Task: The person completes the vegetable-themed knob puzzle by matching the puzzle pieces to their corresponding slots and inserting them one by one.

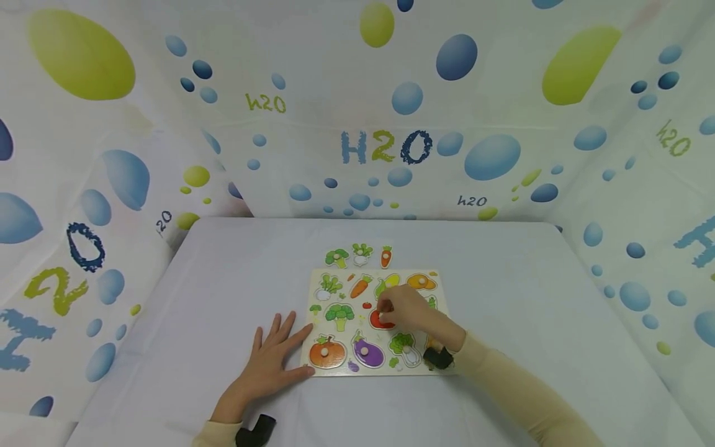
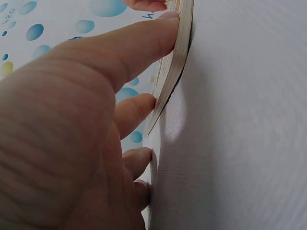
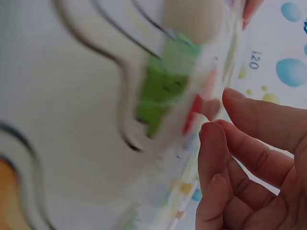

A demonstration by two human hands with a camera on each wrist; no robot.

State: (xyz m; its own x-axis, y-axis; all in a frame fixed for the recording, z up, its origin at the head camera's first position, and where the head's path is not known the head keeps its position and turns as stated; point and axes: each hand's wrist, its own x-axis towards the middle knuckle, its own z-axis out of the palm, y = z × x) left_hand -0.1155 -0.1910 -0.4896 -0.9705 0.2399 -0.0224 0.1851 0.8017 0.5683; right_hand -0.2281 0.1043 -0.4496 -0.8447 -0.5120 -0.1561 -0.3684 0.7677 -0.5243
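Under and slightly left of the right hand (image 1: 404,307), the nearer of 2, lies the round red tomato puzzle piece (image 1: 376,320) on the cream rectangular wooden board (image 1: 374,373); thumb and fingertips pinch its small knob (image 3: 209,110). The left hand (image 1: 272,360), spread, holding nothing, touches the board's edge.

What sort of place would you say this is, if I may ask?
Probably a makeshift tabletop filming booth: H2O-print curtains on three sides, a white-covered table and a vegetable peg puzzle.
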